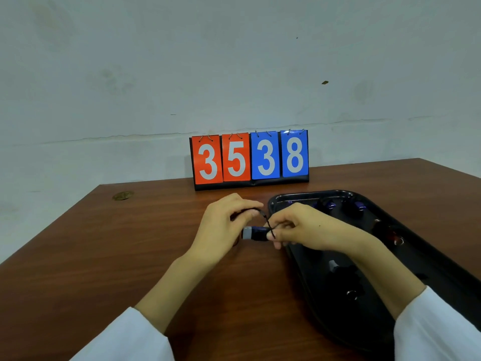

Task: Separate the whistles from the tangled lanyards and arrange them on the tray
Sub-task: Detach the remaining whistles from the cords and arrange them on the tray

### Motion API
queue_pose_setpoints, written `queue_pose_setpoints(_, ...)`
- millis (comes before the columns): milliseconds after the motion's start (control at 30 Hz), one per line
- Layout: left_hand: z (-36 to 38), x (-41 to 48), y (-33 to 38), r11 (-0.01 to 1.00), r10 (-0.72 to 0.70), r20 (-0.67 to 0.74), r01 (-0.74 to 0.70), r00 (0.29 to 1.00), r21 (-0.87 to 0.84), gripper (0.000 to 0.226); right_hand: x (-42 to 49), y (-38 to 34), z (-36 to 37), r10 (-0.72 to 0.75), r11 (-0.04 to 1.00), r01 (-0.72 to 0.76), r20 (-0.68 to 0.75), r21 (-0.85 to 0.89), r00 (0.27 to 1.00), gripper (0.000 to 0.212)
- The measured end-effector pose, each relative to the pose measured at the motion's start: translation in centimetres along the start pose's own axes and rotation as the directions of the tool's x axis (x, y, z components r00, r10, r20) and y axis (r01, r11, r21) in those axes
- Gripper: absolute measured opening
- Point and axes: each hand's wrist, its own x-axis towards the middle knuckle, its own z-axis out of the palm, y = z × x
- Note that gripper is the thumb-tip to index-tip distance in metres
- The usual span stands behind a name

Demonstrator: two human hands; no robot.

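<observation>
A dark blue whistle (256, 233) with a grey mouthpiece is held level above the table, just left of the black tray (442, 259). My right hand (309, 230) pinches its right end. My left hand (223, 227) pinches the thin black lanyard (263, 214), which arcs from its fingertips down across the whistle's right end. Several blue whistles (360, 205) lie along the tray's far edge, and darker ones (395, 239) lie further down the tray, partly hidden by my right forearm.
A flip scoreboard (250, 158) showing 3538 stands at the back of the brown table (104, 256) against the wall. A small brass disc (122, 195) sits near the table's far left corner. The tray runs along the right side.
</observation>
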Motion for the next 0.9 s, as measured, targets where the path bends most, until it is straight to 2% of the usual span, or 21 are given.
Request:
queue_pose_setpoints(100,-0.5,0.4,0.1,0.96,-0.165,0.055,0.173,0.985,-0.219,0.02,0.0,-0.3,-0.3,-0.061,0.994,0.06,0.008,0.087,0.998,0.013)
queue_pose_setpoints(167,-0.4,0.4,0.0,0.917,-0.253,0.125,0.278,0.96,-0.284,0.022,0.0,-0.4,-0.5,-0.081,0.984,0.083,-0.02,0.159,0.997,0.012)
queue_pose_setpoints(300,0.5,-0.2,0.2,0.804,-0.316,0.283,0.414,0.906,-0.426,0.018,0.1,-0.4,-0.6,-0.054,0.974,0.088,-0.163,0.211,0.985,0.012)
queue_pose_setpoints(367,1.1,-0.4,0.6,0.794,-0.294,0.306,0.409,0.906,-0.45,0.02,0.2,-0.2,-0.3,-0.014,0.988,0.049,-0.235,0.146,0.972,0.01)
queue_pose_setpoints(467,1.9,-0.5,0.8,0.829,-0.248,0.293,0.359,0.923,-0.428,0.023,0.5,0.1,0.2,0.05,0.997,-0.024,-0.36,0.076,0.931,0.007)
queue_pose_setpoints(567,2.4,-0.8,1.1,0.86,-0.232,0.308,0.343,0.923,-0.379,0.025,0.8,0.3,0.6,0.093,0.996,-0.087,-0.494,0.035,0.865,0.011)
queue_pose_setpoints(700,2.3,-1.0,1.8,0.911,-0.188,0.276,0.272,0.943,-0.309,0.027,0.6,0.4,0.4,0.105,0.964,-0.23,-0.602,-0.133,0.791,0.018)
queue_pose_setpoints(800,1.7,-0.9,2.2,0.964,-0.125,0.184,0.163,0.975,-0.21,0.024,0.5,0.3,0.2,0.094,0.938,-0.26,-0.553,-0.23,0.828,0.022)
queue_pose_setpoints(900,0.8,-0.6,2.3,0.983,-0.101,0.132,0.119,0.986,-0.14,0.018,0.7,0.0,0.5,0.035,0.923,-0.179,-0.39,-0.339,0.92,0.024)
